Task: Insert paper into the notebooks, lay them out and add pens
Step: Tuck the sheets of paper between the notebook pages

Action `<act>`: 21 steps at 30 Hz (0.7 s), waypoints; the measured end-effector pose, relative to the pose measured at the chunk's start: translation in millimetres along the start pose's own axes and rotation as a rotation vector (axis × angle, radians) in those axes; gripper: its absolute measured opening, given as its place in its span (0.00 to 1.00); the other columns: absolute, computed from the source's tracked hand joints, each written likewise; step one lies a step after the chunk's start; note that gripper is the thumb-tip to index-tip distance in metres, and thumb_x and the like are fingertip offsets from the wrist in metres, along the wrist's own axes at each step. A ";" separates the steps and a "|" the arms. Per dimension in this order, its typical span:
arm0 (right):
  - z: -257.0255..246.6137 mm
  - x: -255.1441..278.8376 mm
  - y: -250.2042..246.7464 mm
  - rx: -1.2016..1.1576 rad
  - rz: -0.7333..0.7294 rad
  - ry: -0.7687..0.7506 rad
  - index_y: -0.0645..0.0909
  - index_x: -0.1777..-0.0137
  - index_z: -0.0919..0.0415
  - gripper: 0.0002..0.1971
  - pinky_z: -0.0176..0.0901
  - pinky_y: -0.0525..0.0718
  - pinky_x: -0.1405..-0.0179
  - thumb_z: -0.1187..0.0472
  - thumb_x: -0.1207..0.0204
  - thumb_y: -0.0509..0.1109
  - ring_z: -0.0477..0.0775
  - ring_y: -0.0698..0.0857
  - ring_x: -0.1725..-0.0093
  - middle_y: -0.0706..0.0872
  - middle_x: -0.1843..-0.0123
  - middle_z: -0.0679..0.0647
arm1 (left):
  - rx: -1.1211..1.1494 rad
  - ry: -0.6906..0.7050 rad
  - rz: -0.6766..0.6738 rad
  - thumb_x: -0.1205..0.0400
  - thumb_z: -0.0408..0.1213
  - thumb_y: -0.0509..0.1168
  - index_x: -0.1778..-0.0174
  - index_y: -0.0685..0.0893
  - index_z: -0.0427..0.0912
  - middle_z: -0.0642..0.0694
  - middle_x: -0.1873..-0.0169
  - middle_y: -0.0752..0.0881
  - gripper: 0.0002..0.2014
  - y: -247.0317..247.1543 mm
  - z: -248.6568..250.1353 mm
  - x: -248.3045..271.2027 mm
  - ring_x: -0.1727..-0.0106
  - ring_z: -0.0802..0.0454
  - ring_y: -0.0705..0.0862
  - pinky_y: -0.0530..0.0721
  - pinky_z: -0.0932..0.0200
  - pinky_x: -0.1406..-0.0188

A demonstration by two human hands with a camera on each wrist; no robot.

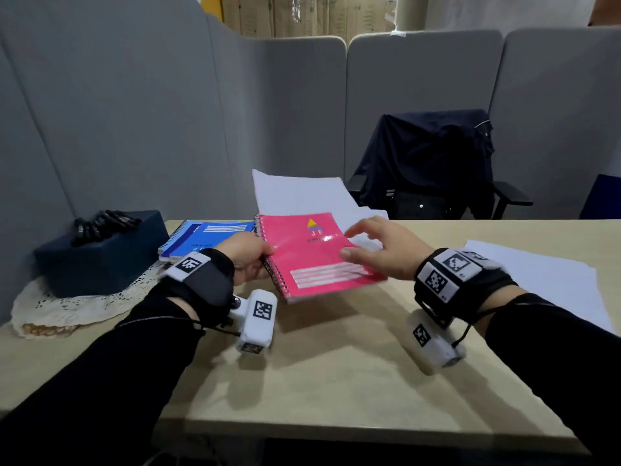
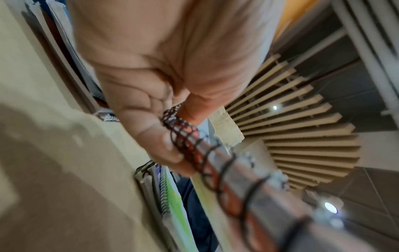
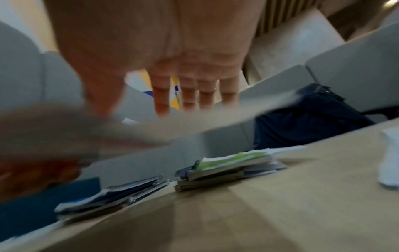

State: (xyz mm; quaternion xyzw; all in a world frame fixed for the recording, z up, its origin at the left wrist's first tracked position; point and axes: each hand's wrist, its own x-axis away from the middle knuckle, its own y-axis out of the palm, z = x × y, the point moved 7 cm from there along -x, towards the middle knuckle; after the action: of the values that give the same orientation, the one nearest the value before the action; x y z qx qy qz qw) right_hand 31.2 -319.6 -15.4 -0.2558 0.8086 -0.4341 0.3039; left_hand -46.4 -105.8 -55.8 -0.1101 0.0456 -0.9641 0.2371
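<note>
Above the table (image 1: pixel 336 381), one pink notebook (image 1: pixel 316 257) hangs tilted, the left hand (image 1: pixel 247 260) pinching its spiral edge. The right hand (image 1: pixel 386 250) hovers over the cover, fingers spread and holding nothing. Left of the pink notebook lie two blue notebooks (image 1: pixel 208 238); behind it, loose white paper (image 1: pixel 302 193). One dark box (image 1: pixel 100 253) carries black pens (image 1: pixel 100 225), too bunched to count.
</note>
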 end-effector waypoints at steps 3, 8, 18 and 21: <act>-37.9 5.1 8.6 0.197 -0.029 -0.256 0.77 0.34 0.46 0.45 0.52 0.74 0.30 0.20 0.48 0.62 0.50 0.78 0.36 0.80 0.36 0.45 | 0.149 0.010 0.079 0.14 0.24 0.53 0.55 0.74 0.39 0.44 0.63 0.82 0.09 -13.4 12.0 -6.0 0.83 0.60 0.84 0.79 0.68 0.87; -52.3 -2.5 14.2 0.729 0.129 -0.370 0.78 0.31 0.52 0.36 0.80 0.62 0.31 0.46 0.41 0.80 0.65 0.79 0.33 0.83 0.36 0.52 | 0.188 0.013 0.074 0.15 0.23 0.54 0.51 0.76 0.36 0.41 0.59 0.83 0.07 -17.1 18.3 -12.9 0.65 0.51 0.84 0.83 0.65 0.84; -40.7 -18.5 20.6 0.572 -0.004 -0.277 0.55 0.17 0.45 0.36 0.52 0.81 0.44 0.70 0.23 0.57 0.64 0.82 0.38 0.72 0.23 0.52 | 0.106 0.051 0.032 0.14 0.31 0.57 0.40 0.78 0.33 0.40 0.60 0.86 0.10 -1.3 26.8 -32.4 0.65 0.50 0.85 0.86 0.60 0.74; -31.9 -28.4 5.3 0.554 0.064 -0.236 0.54 0.17 0.43 0.38 0.47 0.78 0.43 0.72 0.24 0.58 0.62 0.81 0.36 0.72 0.23 0.50 | -0.039 0.050 0.031 0.12 0.49 0.53 0.50 0.79 0.38 0.42 0.71 0.86 0.18 0.5 28.8 -35.3 0.73 0.48 0.83 0.82 0.61 0.76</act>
State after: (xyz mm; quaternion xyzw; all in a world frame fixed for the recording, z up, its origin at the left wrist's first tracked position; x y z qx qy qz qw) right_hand 27.1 -280.3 1.7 -0.1861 0.6263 -0.5956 0.4674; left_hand -8.9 -90.8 -34.6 -0.0902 0.0722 -0.9617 0.2485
